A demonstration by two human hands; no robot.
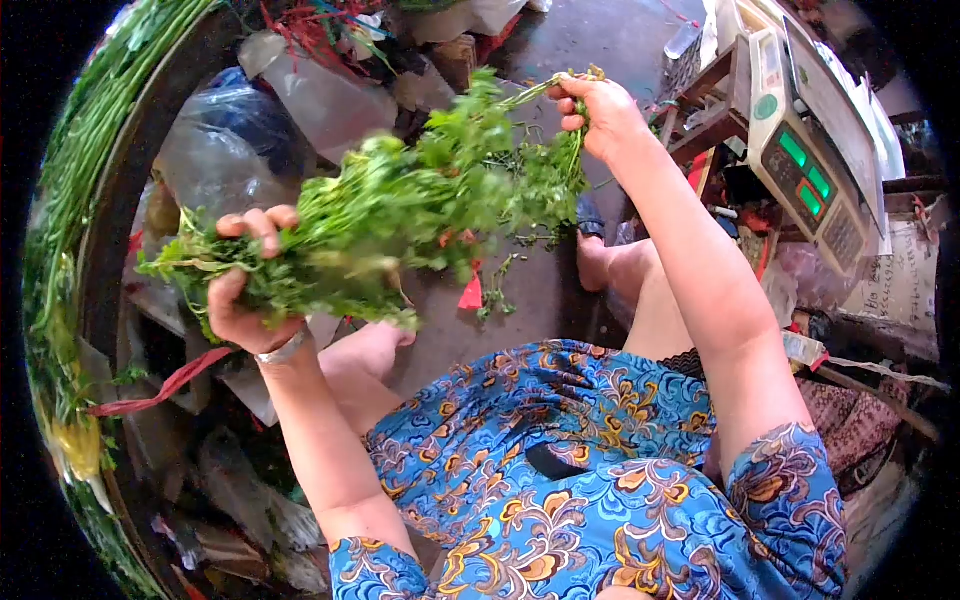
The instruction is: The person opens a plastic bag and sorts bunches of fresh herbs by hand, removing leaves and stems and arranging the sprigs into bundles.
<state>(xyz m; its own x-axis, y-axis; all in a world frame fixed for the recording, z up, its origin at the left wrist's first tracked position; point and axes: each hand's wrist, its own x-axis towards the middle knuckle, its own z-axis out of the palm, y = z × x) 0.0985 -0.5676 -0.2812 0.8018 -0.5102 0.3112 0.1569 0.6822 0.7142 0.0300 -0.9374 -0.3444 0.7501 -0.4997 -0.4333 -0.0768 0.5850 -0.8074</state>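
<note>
A big bunch of leafy green herbs that looks like coriander [385, 205] stretches across the space between my hands, partly blurred. My left hand [250, 285], with a metal band at the wrist, is wrapped round its left end. My right hand [600, 112] is higher up at the right, fingers closed on a few thin coriander stems [530, 95], whose leafy ends hang down beside the bunch. Below the leaves, a small red scrap [471, 290] and loose sprigs [497, 300] show against the floor.
Long green stalks [85, 190] lie along a dark curved edge at the left. A red ribbon [160, 385] trails there. Clear plastic bags [235, 130] crowd the upper left. At the right stands a digital scale [800, 165] with lit green displays, beside a wooden frame [715, 105].
</note>
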